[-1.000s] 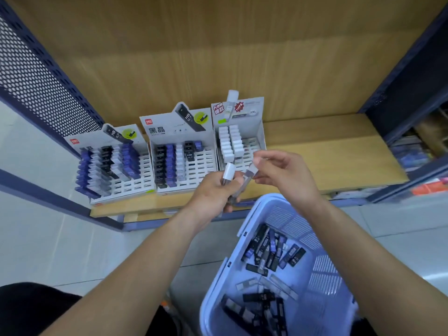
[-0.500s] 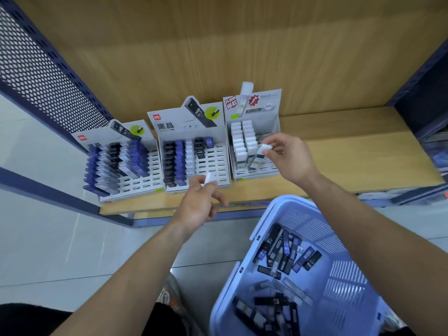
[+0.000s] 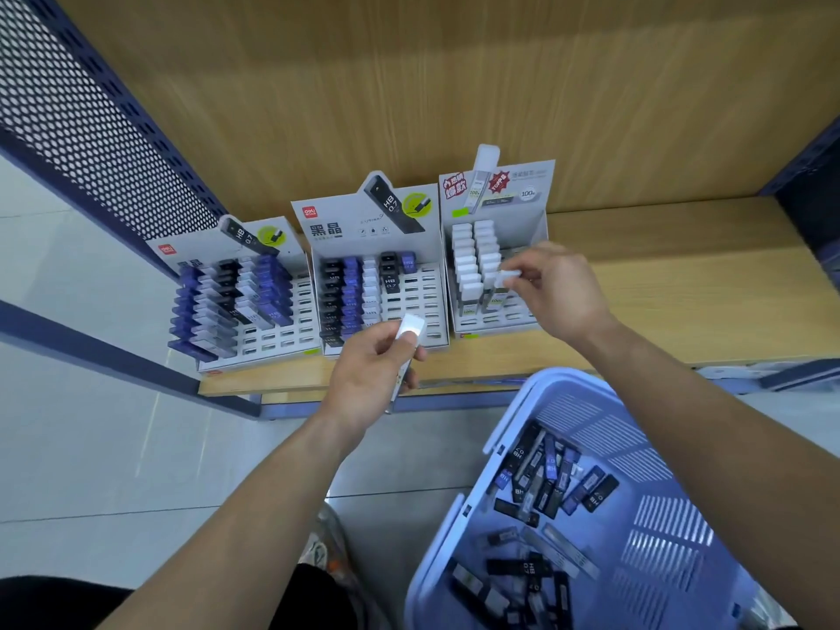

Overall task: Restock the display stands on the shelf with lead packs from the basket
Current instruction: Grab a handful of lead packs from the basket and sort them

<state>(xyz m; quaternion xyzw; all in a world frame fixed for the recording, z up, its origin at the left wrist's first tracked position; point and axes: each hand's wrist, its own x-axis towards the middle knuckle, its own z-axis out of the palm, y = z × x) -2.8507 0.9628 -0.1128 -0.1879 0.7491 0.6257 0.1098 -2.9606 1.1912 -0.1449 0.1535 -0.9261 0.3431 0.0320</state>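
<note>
Lead pack pinched by right hand, second pack in left hand

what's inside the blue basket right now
Loose lead packs, mostly black with a few blue and grey, lie jumbled in the basket. Any beneath the piles are covered; the near end is out of frame.

A perforated blue panel stands left of the wooden back wall, above pale floor tiles.

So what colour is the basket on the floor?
The basket is light blue, almost lavender; the head view shows it best.
</note>
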